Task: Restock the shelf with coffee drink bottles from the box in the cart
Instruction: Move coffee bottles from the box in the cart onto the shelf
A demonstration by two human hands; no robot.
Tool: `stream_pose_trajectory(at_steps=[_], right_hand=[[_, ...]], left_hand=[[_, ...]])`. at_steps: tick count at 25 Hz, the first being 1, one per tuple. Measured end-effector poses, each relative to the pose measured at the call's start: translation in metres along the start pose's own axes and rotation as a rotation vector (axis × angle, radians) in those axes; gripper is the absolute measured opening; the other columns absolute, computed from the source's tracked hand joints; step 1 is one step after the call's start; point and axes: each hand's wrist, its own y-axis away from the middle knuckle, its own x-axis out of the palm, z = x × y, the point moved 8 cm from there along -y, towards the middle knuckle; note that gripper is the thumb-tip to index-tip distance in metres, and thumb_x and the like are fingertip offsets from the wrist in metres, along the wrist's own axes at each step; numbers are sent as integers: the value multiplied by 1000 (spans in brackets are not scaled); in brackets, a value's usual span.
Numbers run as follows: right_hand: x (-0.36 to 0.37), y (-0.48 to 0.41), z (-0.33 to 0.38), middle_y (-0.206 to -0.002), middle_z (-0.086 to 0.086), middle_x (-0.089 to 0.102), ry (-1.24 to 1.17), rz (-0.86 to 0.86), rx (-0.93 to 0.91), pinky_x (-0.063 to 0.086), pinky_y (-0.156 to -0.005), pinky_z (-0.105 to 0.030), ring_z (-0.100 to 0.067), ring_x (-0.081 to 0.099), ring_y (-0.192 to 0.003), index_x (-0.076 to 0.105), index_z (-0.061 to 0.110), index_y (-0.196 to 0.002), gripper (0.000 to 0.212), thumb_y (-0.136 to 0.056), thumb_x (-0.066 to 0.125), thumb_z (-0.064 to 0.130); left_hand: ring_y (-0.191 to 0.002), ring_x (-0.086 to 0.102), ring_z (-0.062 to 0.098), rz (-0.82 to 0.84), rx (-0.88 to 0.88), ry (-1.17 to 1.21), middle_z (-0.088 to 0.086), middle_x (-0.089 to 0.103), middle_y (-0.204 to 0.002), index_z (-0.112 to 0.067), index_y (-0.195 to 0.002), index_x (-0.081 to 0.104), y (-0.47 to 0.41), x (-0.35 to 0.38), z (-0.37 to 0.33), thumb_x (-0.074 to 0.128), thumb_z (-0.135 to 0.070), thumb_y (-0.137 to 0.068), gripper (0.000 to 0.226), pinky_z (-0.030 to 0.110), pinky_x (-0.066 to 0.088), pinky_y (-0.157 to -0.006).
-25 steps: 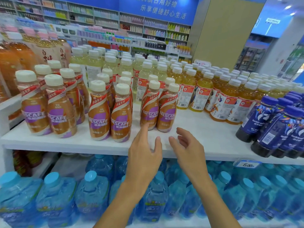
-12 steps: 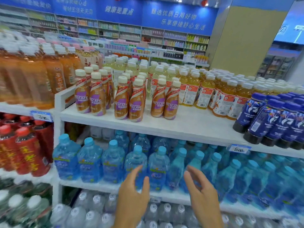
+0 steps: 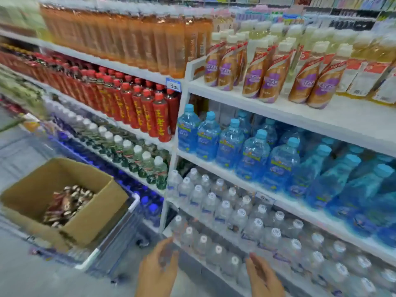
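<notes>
Several brown Nescafe coffee bottles (image 3: 270, 73) with white caps stand on the white shelf (image 3: 300, 112) at the upper right. An open cardboard box (image 3: 90, 215) sits in the cart (image 3: 120, 236) at the lower left, with more coffee bottles (image 3: 66, 204) lying inside it. My left hand (image 3: 158, 271) hangs low at the bottom centre, fingers relaxed, holding nothing. My right hand (image 3: 263, 277) is beside it, also relaxed and free of any bottle. Both hands are in front of the lowest water shelf, to the right of the cart.
Blue water bottles (image 3: 252, 151) fill the shelf under the coffee. Clear water bottles (image 3: 225, 211) line the lower rows. Red bottles (image 3: 147, 112) and orange tea bottles (image 3: 137, 35) stand at left. Yellow drinks (image 3: 364, 67) stand right of the coffee.
Both hands dropped from the coffee shelf down to the lowest shelf level. My view swung left and down, bringing the cart and its box into sight.
</notes>
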Motion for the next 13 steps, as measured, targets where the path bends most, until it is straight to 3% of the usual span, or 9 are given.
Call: stream_pose_trajectory(at_steps=[2, 4, 7, 10, 12, 13], right_hand=[[36, 17, -13, -101, -16, 73, 44, 95, 63, 43, -92, -36, -25, 59, -92, 78, 18, -97, 19, -89, 73, 1], [72, 31, -10, -97, -2, 74, 124, 233, 35, 47, -97, -35, -23, 63, -97, 75, 34, -84, 20, -89, 76, 14], [130, 46, -2, -94, 0, 71, 166, 357, -23, 41, -92, -16, -23, 62, -98, 71, 27, -88, 16, -91, 73, 11], [192, 62, 2, -99, -10, 72, 245, 447, -82, 41, -92, -29, -32, 64, -107, 75, 16, -99, 13, -93, 70, 5], [236, 76, 0, -107, -21, 73, 322, 449, -122, 39, -85, -24, -38, 65, -112, 76, 2, -105, 17, -91, 65, 2], [256, 83, 2, -111, -22, 73, 355, 470, -135, 40, -86, -19, -31, 66, -110, 76, 2, -104, 17, -91, 65, 1]], left_hand=[[-102, 68, 13, -139, -67, 83, -18, 73, -97, -39, -105, 65, 14, -45, 31, 74, -14, -88, 32, 10, 49, -77], [-99, 69, 9, -237, -98, 102, -13, 73, -101, -33, -106, 68, 27, -87, 47, 72, -11, -89, 28, 9, 49, -74], [-89, 69, 1, -403, -164, 206, -3, 74, -98, -28, -97, 70, 35, -148, 81, 73, -6, -88, 25, 8, 51, -68], [-83, 65, -8, -503, -229, 277, -18, 74, -86, -28, -93, 70, 36, -199, 110, 72, -3, -88, 26, 5, 48, -65], [-81, 66, -4, -544, -258, 326, -21, 73, -83, -26, -93, 69, 31, -233, 128, 71, 0, -87, 27, 6, 48, -65], [-80, 66, -4, -552, -264, 335, -16, 73, -88, -24, -94, 70, 27, -248, 134, 71, 1, -87, 26, 5, 48, -65]])
